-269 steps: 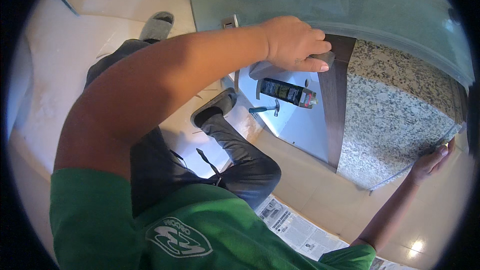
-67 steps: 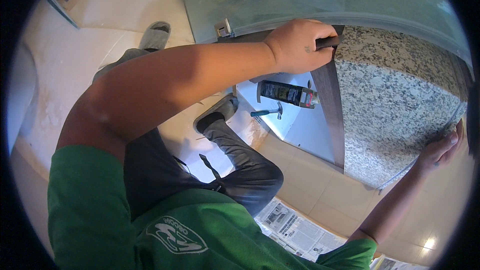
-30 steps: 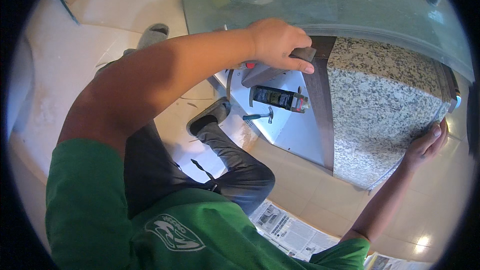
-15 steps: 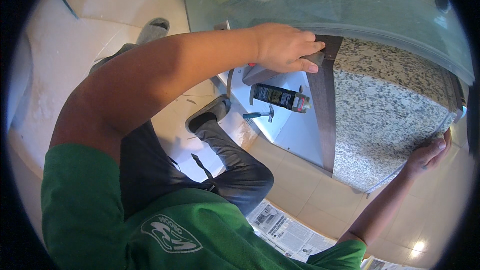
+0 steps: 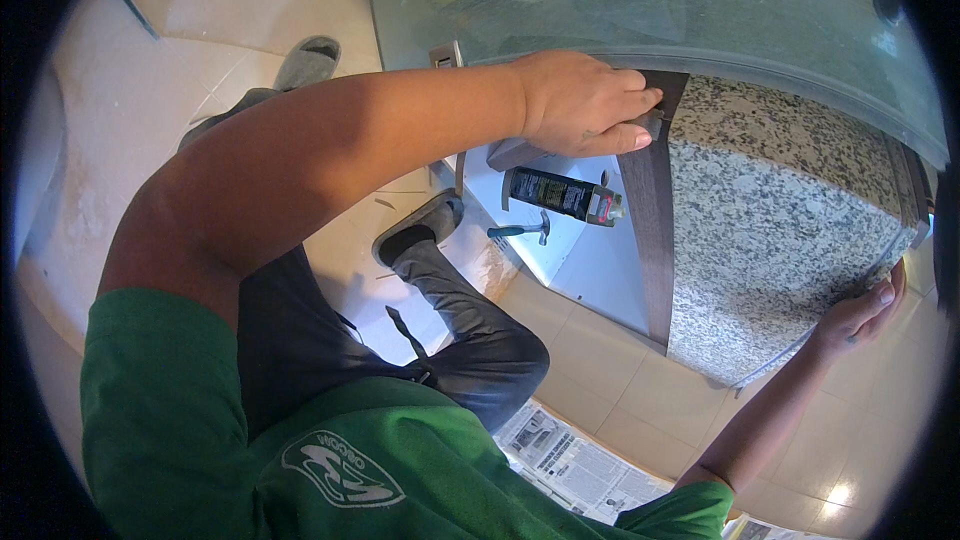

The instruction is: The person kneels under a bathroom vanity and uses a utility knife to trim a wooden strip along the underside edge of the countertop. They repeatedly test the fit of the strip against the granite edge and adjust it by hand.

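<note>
My left hand (image 5: 592,108) reaches across to a dark brown wood-look strip (image 5: 655,240) that runs beside the stone. Its fingers are closed over a small grey flat piece (image 5: 653,126), pressed against the strip's far end; most of that piece is hidden. On the far right my right hand (image 5: 868,315) grips the near right edge of a speckled granite slab (image 5: 770,260), with its thumb on the edge. On the white surface between my knee and the strip lie a black tube-like packet (image 5: 555,194) and a small hammer (image 5: 524,230).
A greenish glass panel (image 5: 640,0) spans the far side above the stone. My slippered foot (image 5: 430,225) rests near the white surface's left edge. Newspaper sheets (image 5: 570,465) are spread on the tiled floor (image 5: 590,360) at the bottom. A switch plate (image 5: 446,55) stands near my left forearm.
My left hand has shifted slightly to the right along the far end of the brown strip, with the grey piece. The right hand stays at the slab's edge.
</note>
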